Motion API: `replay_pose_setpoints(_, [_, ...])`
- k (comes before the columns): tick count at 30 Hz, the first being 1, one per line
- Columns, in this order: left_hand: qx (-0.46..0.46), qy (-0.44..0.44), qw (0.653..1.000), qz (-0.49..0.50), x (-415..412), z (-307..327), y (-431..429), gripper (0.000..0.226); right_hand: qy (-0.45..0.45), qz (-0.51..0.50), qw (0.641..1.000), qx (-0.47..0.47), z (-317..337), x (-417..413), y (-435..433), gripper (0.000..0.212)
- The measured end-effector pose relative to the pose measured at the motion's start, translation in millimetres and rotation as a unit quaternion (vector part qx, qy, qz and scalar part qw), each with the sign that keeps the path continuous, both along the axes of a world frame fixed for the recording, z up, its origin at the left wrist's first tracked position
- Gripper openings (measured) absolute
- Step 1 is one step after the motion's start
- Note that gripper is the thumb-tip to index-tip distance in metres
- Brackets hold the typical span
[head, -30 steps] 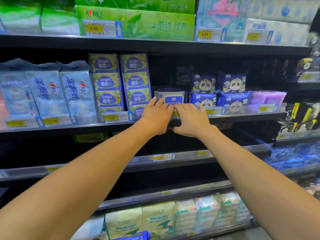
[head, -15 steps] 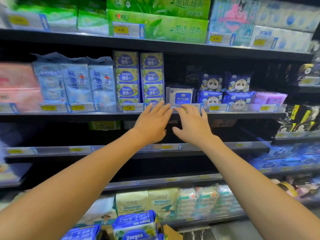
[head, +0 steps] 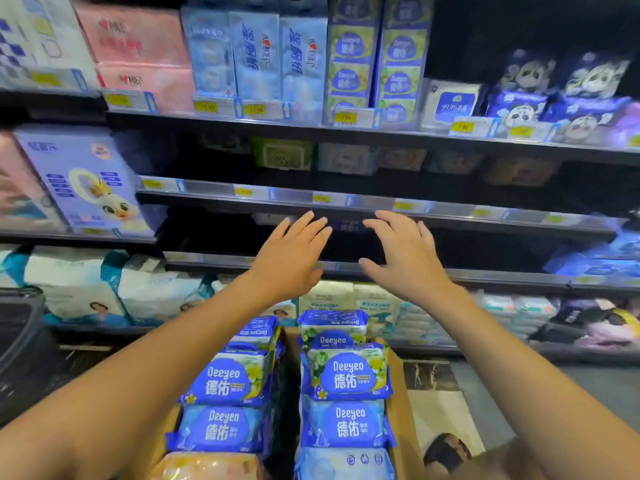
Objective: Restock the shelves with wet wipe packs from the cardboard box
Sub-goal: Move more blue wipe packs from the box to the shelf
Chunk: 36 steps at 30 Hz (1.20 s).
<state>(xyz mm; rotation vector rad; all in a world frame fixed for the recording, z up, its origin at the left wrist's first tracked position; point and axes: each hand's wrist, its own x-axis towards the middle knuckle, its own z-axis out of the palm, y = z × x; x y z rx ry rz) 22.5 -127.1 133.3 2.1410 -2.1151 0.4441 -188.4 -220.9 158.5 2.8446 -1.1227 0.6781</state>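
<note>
- Both arms are out in front of the racks, bare forearms reaching up from the bottom corners of the view.
- Left hand [head: 291, 254]: palm away, fingers straight and fanned, grasping nothing.
- Right hand [head: 405, 258]: just beside it but apart, fingers spread and lightly bent, also empty.
- Both hands hover in front of the middle shelf [head: 450, 211], just under its clear plastic price rail with small yellow tags. Whether any fingertip touches the rail, I cannot tell.
- Below the wrists sits the box [head: 401, 393], brown cardboard with its right wall showing.
- The packs [head: 348, 375] fill it in two columns running from its far edge to its near edge. They are soft, glossy, pillow-shaped pouches in blue and white with a rounded "Deeyeo" label, some with green and yellow flowers.
- At the near left corner of the box lies a peach pouch [head: 207, 465], blurred.
- On the top shelf [head: 311, 128], two tall Deeyeo stacks [head: 349, 64] stand upright at the front edge.
- Just to their right is a flat white pack marked 99.9% [head: 450, 102], then crinkly dark-blue panda pouches [head: 519, 98].
- Toward the left end of that shelf stand pale-blue bags [head: 256, 57] and pink bundles [head: 138, 46].
- On the far left, a lilac carton [head: 83, 178] with a duck print leans tilted.
</note>
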Motion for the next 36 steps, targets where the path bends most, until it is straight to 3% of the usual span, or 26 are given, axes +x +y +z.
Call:
replay_pose_setpoints(10, [0.071,0.154,0.985,0.009,8.7,-119.8,97.8,0.079,0.128,0.076,0.978,0.146,-109.5,-4.5,49.7,0.085])
replay_pose_setpoints(21, [0.142,0.310,0.940,0.024,-10.4,-185.8,113.2,0.076,0.275,0.043,0.936,0.214,-193.3,-22.0,41.7,0.114])
replay_pose_setpoints(26, [0.189,0.407,0.893,0.043,-19.8,-200.7,101.1,0.081,0.283,0.025,0.934,0.214,-210.5,-13.7,39.8,0.122])
replay_pose_setpoints(30, [0.198,0.492,0.845,0.067,-25.1,-214.4,87.1,0.089,0.278,0.018,0.942,0.187,-218.3,-13.5,38.4,0.113])
replay_pose_setpoints(36, [0.198,0.631,0.744,0.099,-33.6,-219.2,74.4,0.086,0.259,0.018,0.942,0.213,-207.8,-13.4,33.9,0.104])
